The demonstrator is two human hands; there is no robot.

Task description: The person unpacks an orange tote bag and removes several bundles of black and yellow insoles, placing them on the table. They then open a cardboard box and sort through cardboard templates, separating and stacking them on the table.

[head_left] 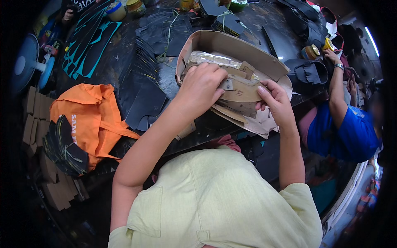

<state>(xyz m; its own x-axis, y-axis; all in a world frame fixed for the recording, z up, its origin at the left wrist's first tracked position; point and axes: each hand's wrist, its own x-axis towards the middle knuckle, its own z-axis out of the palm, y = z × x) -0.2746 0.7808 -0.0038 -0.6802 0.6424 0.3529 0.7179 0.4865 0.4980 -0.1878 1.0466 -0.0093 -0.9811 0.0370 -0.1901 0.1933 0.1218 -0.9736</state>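
— Where was the stack of tan cardboard pieces [242,93]?

— Right between the two hands, held up just in front of the open cardboard box [231,45] on the bench [124,53]. Its long side ran left to right, from one hand to the other.

— Which hand was closer to it?

— Both were touching it. The left hand [200,89] was curled over the left end, fingers bent down on top, and it pinched a small grey tab [226,84] there. The right hand [276,101] was closed on the right end, thumb up on the edge, fingers tucked behind.

— So no hand was open?

— No — both were shut on the stack.

— What did the pieces look like?

— Flat, stiff and brown, with curved edges, stacked like thin boards. More pale pieces [252,118] hung below them. The box was the same brown card, with bent, worn walls, and something shiny and wrapped lay inside it.

— And around it?

— Dark, floppy cut sheets [144,95] lay spread over the bench — they looked like rubber or leather, I could not tell which. An orange cloth bag [89,113] sat to the left. A person in a blue shirt [351,132] worked on the right.
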